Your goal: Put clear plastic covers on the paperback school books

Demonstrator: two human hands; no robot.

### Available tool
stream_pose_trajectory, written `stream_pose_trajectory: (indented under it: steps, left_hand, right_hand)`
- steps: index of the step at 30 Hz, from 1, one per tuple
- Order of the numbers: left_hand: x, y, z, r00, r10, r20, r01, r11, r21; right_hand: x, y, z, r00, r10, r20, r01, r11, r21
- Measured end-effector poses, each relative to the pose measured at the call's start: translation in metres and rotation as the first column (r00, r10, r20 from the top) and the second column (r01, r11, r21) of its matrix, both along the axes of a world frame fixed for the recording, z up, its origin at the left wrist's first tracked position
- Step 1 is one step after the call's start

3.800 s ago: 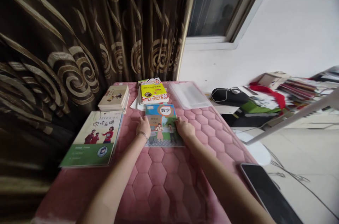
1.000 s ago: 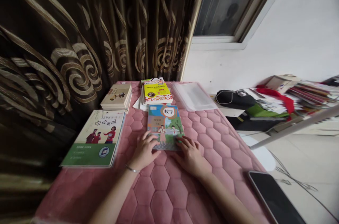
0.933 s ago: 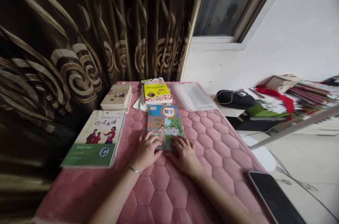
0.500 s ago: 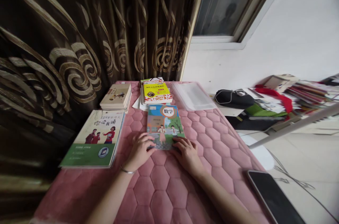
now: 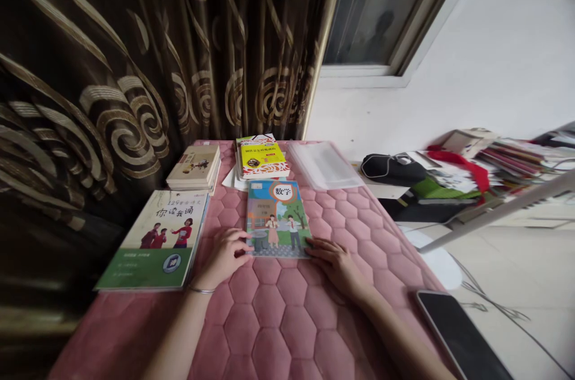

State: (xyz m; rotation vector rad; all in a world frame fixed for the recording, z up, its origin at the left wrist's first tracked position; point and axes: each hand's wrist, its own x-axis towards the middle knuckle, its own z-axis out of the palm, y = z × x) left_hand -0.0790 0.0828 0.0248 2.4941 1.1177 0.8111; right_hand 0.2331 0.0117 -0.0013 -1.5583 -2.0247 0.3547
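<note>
A mathematics textbook (image 5: 278, 221) with a blue and green cover lies flat on the pink quilted cover (image 5: 287, 314), two cartoon figures on its front. My left hand (image 5: 228, 255) rests at its lower left edge, fingers stretched toward the book and touching or nearly touching it. At the lower right corner is my right hand (image 5: 336, 263), its fingers extended flat with the tips by the edge. Neither hand grips the book. To the left of my left hand lies a stack of large books with a green and cream cover (image 5: 155, 239).
Behind stand a stack of small tan books (image 5: 194, 165), a yellow book (image 5: 264, 159) on a pile, and clear plastic sleeves (image 5: 324, 165). A phone (image 5: 462, 335) lies at the lower right edge. Patterned curtains (image 5: 135, 68) hang along the left; cluttered papers (image 5: 453, 173) lie at right.
Both hands have drawn apart from over the textbook's lower part to its sides, uncovering the lower cover. The textbook stays in place; the view has shifted slightly.
</note>
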Motion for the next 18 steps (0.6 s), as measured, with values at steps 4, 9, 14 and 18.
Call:
stream_pose_trajectory:
  steps: [4, 9, 14, 18]
  left_hand:
    - [0.001, 0.0, -0.001, 0.998, 0.014, 0.056, -0.008, 0.995, -0.098]
    - [0.008, -0.007, -0.002, 0.998, 0.057, 0.041, -0.05, 0.986, -0.16]
    - [0.016, -0.011, -0.01, 0.995, 0.1, -0.027, -0.102, 0.99, -0.095]
    - [0.016, -0.011, -0.018, 0.996, 0.092, -0.015, -0.093, 0.992, -0.09]
  right_hand:
    - [0.001, -0.003, 0.003, 1.0, 0.003, -0.025, -0.004, 1.0, -0.031]
    - [0.004, 0.014, 0.015, 0.997, 0.07, -0.023, -0.071, 0.995, -0.066]
    - [-0.008, 0.094, 0.026, 0.983, 0.001, 0.186, 0.006, 0.999, -0.034]
    - [-0.021, 0.168, 0.032, 0.94, -0.087, 0.329, 0.128, 0.986, -0.104]
